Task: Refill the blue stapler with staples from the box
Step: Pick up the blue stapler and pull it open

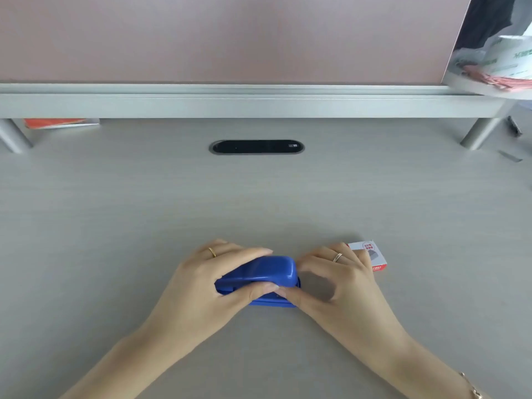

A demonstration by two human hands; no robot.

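Item: blue stapler (260,276), lying on the pale grey desk (259,203), near the front edge and roughly central. Top cover appeared down; no staple channel was visible.

Item: left hand (201,283), closed around the stapler's rear and top, fingers (244,251) curled over the far side and thumb pressed along the near side. A ring showed on one finger.

Item: right hand (339,280), at the stapler's front end, thumb tip touching the base near the left thumb, fingers loosely curved and spread above the nose. Whether it actually gripped the front or only rested there could not be told.

Item: box (371,256) of staples, small, white and red, on the desk just beyond the right hand's knuckles, partly hidden by them (whether its flap was open could not be seen).

Also present: a dark oval cable port (256,147) set in the desk well behind; a raised grey shelf (230,106) along the back.

Step in hand, as judged: opening the stapler, the refill proper not yet begun. Next move, as judged, called for the left hand to steady the base while the right lifted or released the cover to expose the channel; only then would the box be needed.
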